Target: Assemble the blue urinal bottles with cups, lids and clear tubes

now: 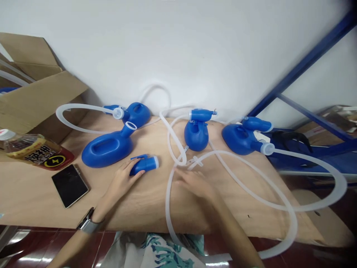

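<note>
My left hand is closed around a short blue urinal spout piece with a white rim, which lies on the table. My right hand is slightly blurred, its fingers apart and pointing left, with the fingertips at a translucent white hose. I cannot tell whether they touch it. Just beyond them lies a clear plastic clip or connector. A blue urinal bottle with an uncovered neck lies on its side beyond my left hand. Another blue urinal bottle with a spout piece stands beyond my right hand.
More blue urinal bottles with hoses sit at the back left and right. A phone, a drink bottle and an open cardboard box are at left. A loose hose loops over the table's front edge. A blue rack stands right.
</note>
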Demonstrator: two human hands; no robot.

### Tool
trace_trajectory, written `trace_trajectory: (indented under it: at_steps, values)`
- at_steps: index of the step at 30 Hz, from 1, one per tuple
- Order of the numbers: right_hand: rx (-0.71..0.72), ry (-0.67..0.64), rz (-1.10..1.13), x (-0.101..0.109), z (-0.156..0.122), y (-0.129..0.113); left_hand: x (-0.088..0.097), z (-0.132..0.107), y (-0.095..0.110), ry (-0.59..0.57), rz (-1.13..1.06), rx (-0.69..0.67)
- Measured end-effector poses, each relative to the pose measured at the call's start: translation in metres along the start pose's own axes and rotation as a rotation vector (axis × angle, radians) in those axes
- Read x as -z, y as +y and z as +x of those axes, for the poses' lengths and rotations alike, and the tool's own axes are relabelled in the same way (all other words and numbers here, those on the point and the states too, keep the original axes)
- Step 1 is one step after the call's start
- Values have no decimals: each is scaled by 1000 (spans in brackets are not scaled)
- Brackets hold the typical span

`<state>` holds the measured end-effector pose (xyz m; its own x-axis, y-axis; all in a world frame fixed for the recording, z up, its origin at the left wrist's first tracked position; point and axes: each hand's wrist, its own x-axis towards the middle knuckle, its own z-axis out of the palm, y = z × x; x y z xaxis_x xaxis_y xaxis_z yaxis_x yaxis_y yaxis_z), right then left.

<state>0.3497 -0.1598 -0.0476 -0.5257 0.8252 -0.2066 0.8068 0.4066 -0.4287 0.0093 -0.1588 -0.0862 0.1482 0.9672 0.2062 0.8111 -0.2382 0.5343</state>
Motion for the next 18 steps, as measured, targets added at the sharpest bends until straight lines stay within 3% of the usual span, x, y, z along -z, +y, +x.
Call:
trace_trajectory:
  at_steps: [3,5,8,10,12,14,16,18]
  values:
    - [14,41,27,15,-10,12,18,10,0,11,38,-57]
    - [-20,162,-30,29,-20,36,41,23,0,78,44,-81]
    - [-48,390,-207,41,-21,80,79,57,1,255,139,-17]
    - [18,355,-235,40,-10,105,96,85,0,306,283,68]
    - [98,261,-210,37,2,122,103,110,-4,230,405,110]
    - [129,249,-165,38,5,132,101,126,-10,51,484,143]
    - [107,362,-116,48,-5,135,95,132,-15,-102,537,168]
    - [61,550,-72,65,-25,126,88,130,-17,-165,574,160]
